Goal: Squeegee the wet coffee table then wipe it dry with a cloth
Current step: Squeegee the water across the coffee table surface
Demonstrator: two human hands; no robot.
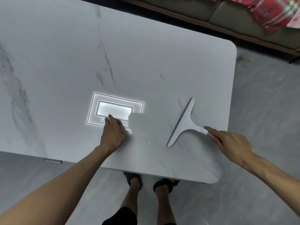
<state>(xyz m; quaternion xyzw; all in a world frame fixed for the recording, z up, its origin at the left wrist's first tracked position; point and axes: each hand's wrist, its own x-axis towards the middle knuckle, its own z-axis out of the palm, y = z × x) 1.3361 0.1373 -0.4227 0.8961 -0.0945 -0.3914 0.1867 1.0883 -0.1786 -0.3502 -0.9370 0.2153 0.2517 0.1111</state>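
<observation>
The coffee table (65,62) has a pale grey marble-look top with rounded corners. A white T-shaped squeegee (185,122) lies flat on its right part, blade towards the left. My right hand (230,142) holds the end of its handle, index finger stretched along the top. My left hand (113,133) presses down near the table's front edge on a pale grey cloth (138,122). The cloth is almost the table's colour, so its outline is hard to make out.
A bright ceiling-light reflection (100,109) shines on the tabletop beside my left hand. A sofa (194,12) with a red plaid fabric (272,15) stands beyond the far edge. My sandalled feet (134,181) are at the front edge, on grey floor (259,95).
</observation>
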